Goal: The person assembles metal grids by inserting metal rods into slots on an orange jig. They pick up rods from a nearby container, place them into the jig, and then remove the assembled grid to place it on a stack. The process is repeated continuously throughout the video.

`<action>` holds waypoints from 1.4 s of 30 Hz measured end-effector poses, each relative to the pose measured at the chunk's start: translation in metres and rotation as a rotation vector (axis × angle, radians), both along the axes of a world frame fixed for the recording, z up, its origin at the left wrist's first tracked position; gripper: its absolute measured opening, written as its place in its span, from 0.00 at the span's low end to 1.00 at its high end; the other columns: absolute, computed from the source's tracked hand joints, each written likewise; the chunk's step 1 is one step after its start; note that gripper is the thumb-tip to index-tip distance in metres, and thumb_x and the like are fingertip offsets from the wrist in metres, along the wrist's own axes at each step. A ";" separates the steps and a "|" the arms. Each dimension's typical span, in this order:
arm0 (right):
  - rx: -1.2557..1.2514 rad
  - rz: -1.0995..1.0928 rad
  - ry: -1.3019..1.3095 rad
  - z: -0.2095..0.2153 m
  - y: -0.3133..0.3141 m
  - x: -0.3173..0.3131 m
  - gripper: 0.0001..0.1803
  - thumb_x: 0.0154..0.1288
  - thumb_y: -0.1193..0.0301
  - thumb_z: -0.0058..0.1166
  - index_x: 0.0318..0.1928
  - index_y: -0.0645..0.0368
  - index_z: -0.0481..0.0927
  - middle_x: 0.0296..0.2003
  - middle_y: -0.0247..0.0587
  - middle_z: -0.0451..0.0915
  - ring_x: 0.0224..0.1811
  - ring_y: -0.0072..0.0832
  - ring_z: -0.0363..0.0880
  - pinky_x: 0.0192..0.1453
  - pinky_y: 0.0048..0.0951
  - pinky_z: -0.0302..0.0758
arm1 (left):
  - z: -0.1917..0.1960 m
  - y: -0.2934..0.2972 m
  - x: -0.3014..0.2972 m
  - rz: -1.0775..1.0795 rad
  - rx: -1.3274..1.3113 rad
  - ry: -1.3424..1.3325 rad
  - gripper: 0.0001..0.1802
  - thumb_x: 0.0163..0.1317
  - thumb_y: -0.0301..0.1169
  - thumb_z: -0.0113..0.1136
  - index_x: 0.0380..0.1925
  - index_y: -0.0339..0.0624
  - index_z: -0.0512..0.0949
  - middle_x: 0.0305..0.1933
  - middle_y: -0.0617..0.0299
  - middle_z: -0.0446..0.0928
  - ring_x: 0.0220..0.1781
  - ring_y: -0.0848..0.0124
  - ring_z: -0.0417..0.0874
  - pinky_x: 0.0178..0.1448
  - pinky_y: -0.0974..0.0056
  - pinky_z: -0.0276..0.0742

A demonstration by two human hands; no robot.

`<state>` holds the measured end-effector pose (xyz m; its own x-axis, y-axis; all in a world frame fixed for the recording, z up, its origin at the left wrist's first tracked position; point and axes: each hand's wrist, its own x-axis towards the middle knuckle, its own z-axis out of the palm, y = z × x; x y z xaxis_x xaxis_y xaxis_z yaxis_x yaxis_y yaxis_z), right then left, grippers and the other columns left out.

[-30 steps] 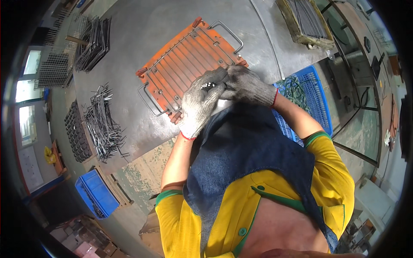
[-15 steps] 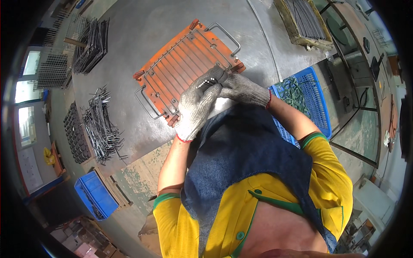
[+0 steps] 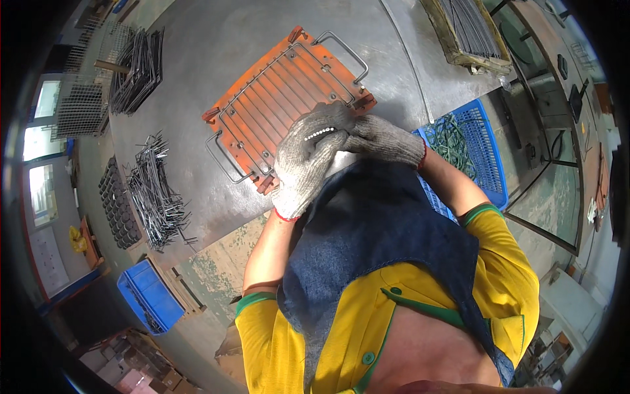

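Observation:
An orange plate (image 3: 268, 84) with raised corner blocks lies tilted on the metal table. On it rests a wire rack (image 3: 276, 105) of parallel thin rods in a bent-rod frame, with a U-shaped wire handle (image 3: 359, 60) at the right end and another handle (image 3: 211, 157) at the left. Both hands wear grey-white knitted gloves and meet over the plate's near edge. My left hand (image 3: 304, 154) is closed around a row of thin rods (image 3: 319, 134), of which only bright round ends show. My right hand (image 3: 384, 139) presses against its fingers; the right fingertips are hidden.
Loose bent metal rods (image 3: 156, 194) are heaped at the table's left edge, with stacked wire frames (image 3: 136, 72) beyond. A wooden box of rods (image 3: 467, 33) stands far right. A blue basket (image 3: 487, 148) holding green strands is at right; a blue bin (image 3: 149, 297) stands lower left.
My hands have shifted slightly to the right, still together. The left hand has turned a little, so the row of rod ends sits at a different slant. The rack and plate look unmoved.

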<state>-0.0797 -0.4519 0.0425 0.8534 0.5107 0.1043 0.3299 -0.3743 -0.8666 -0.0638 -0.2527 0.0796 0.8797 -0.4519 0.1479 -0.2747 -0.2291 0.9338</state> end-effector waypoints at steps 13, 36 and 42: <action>0.126 0.040 0.000 -0.058 -0.001 0.002 0.20 0.66 0.64 0.57 0.55 0.60 0.77 0.49 0.50 0.81 0.52 0.43 0.80 0.57 0.42 0.75 | -0.015 -0.007 0.000 -0.170 0.218 -0.399 0.15 0.61 0.27 0.62 0.48 0.40 0.82 0.49 0.54 0.83 0.55 0.61 0.81 0.60 0.59 0.75; -0.500 0.144 -0.182 -0.039 0.013 0.071 0.17 0.57 0.70 0.61 0.48 0.55 0.78 0.45 0.40 0.79 0.45 0.34 0.81 0.48 0.39 0.78 | -0.061 -0.005 0.138 0.202 -0.119 0.875 0.17 0.71 0.35 0.53 0.46 0.28 0.76 0.41 0.48 0.82 0.42 0.61 0.86 0.45 0.61 0.85; -0.422 0.209 -0.315 -0.059 0.013 0.082 0.09 0.57 0.72 0.58 0.39 0.54 0.76 0.39 0.37 0.76 0.45 0.34 0.79 0.47 0.35 0.78 | -0.018 -0.014 0.131 0.119 0.783 0.167 0.20 0.67 0.42 0.58 0.48 0.35 0.78 0.45 0.48 0.82 0.44 0.56 0.85 0.47 0.51 0.80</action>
<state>0.0018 -0.4393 -0.0169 0.6903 0.7182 0.0876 0.6526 -0.5658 -0.5039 0.0674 -0.2665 0.0619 0.9111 -0.2721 -0.3097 -0.0787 -0.8522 0.5172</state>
